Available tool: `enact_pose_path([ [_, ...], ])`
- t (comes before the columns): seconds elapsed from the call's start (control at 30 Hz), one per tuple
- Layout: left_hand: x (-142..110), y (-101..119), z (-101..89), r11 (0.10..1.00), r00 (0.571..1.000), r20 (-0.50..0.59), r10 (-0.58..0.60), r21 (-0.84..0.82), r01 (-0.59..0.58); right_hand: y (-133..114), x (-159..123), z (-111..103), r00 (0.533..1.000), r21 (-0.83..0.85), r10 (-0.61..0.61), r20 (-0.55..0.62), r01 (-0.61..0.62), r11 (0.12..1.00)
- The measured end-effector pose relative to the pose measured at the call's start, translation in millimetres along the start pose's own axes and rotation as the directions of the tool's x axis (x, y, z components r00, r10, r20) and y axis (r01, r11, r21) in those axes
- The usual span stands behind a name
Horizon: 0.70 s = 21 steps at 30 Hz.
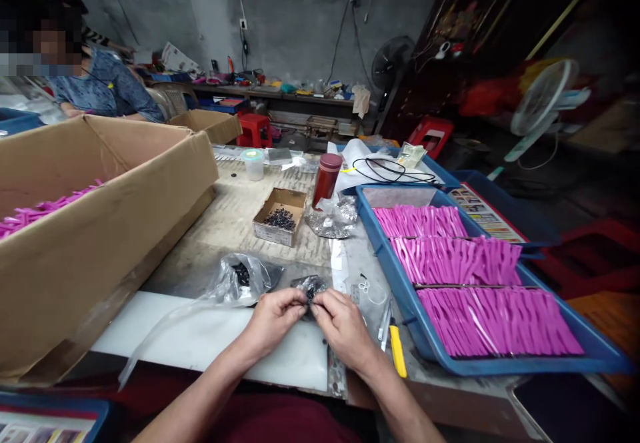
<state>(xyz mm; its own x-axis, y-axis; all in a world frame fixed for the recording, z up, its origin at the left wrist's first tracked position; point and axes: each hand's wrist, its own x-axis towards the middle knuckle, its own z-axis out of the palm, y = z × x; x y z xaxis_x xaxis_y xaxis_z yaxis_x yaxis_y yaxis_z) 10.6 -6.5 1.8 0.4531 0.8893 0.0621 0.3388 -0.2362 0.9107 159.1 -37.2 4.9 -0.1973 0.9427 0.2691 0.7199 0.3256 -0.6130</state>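
Observation:
My left hand (281, 315) and my right hand (340, 319) meet at a small clear plastic bag (311, 287) of tiny dark parts. Both sets of fingers are pinched at its near edge; whether they grip the bag or a small part from it is too small to make out. Left of my hands lies a larger clear bag (239, 279) with black pieces inside. Beyond them stands a small cardboard box (280, 217) holding many small black parts. Under my left wrist is a white sheet (200, 336).
On the right, a blue tray (400, 296) holds rows of pink strips. A yellow-handled tool (397, 349) lies beside it. A large cardboard box (125, 229) with pink pieces fills the left. Behind stand a red-brown canister (327, 179) and a lidded tub (253, 165). A person (107, 86) sits at far left.

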Motion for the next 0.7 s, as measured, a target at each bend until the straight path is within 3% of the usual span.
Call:
enact_pose_path([
  [0.2, 1.6, 2.0, -1.5, 0.998, 1.0, -0.016, 0.014, -0.058, -0.015, 0.9, -1.9, 0.3, 1.0, -0.013, -0.006, 0.026, 0.006, 1.0],
  [0.33, 2.6, 0.1, 1.4, 0.961, 0.993, -0.011, -0.117, -0.253, 0.11, 1.7, -2.2, 1.3, 0.999, -0.01, -0.007, 0.031, 0.007, 1.0],
  [0.53, 3.6, 1.2, 3.9, 0.828, 0.958, 0.014, -0.287, -0.499, 0.255, -1.0, -0.8, -0.7, 1.0, 0.034, 0.013, 0.022, -0.013, 0.999],
  [0.7, 2.7, 1.7, 7.4, 0.734, 0.92, 0.007, -0.392, -0.601, 0.317, -4.1, -0.8, 6.3, 0.995, 0.242, 0.094, -0.033, -0.083, 0.967],
])
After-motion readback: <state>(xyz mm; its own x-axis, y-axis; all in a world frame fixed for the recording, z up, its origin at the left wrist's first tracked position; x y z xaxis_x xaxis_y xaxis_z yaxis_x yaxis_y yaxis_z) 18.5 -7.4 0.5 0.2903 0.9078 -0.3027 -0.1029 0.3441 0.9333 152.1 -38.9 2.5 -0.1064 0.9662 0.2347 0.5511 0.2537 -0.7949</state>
